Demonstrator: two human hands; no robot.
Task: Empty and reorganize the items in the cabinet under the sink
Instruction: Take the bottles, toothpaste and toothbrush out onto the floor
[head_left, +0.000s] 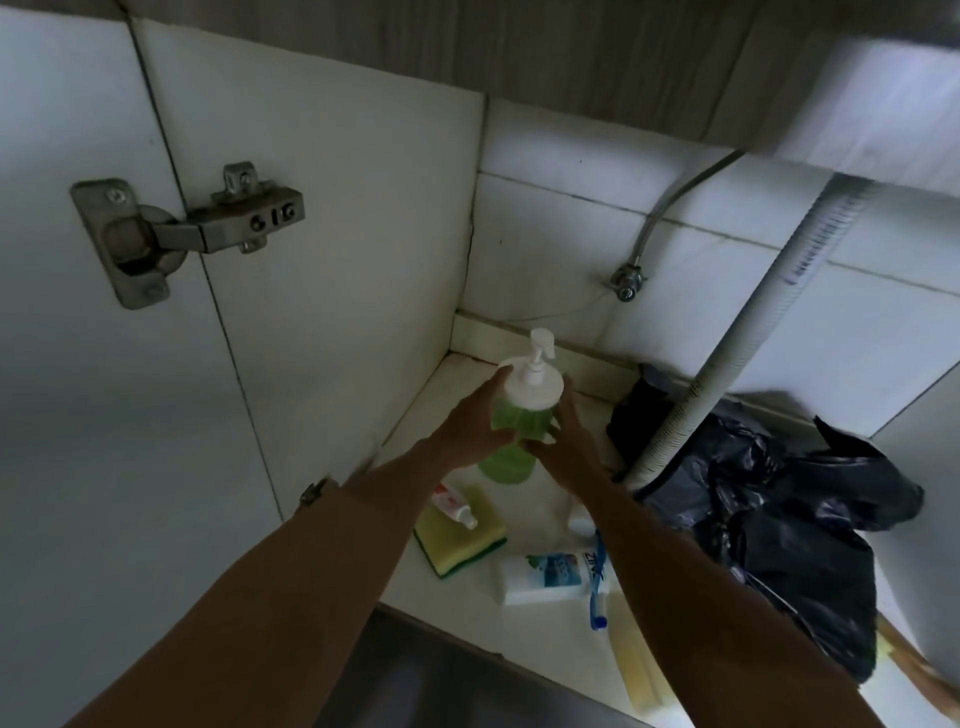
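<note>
Under the sink, toward the back left corner of the cabinet floor (457, 613), I have the green soap bottle (511, 447) between both hands. Its long axis runs nearly upright, leaning a little so the white pump head (537, 358) tips toward the back wall, with the nozzle pointing up and away from me. Whether its base rests on the floor or sits just above it, I cannot tell. My left hand (475, 423) wraps the bottle's left side, fingers curled round it and reaching up to the white collar; my right hand (563, 436) cups the right side, fingers curled against the green body, thumb low near the base. Both forearms stretch forward from the lower corners of the head view and converge on the bottle. Just in front of it a yellow sponge (460, 530) with a green underside lies flat, a small white tube (454, 506) with red print resting on top. Near the front edge lie a white and blue packet (550, 574) and a blue toothbrush (597, 587), the brush across the packet's right end. To the right a black plastic bag (779, 525) slumps around the white ribbed drain hose (753, 338). A metal hinge (182, 234) sits on the left door.
</note>
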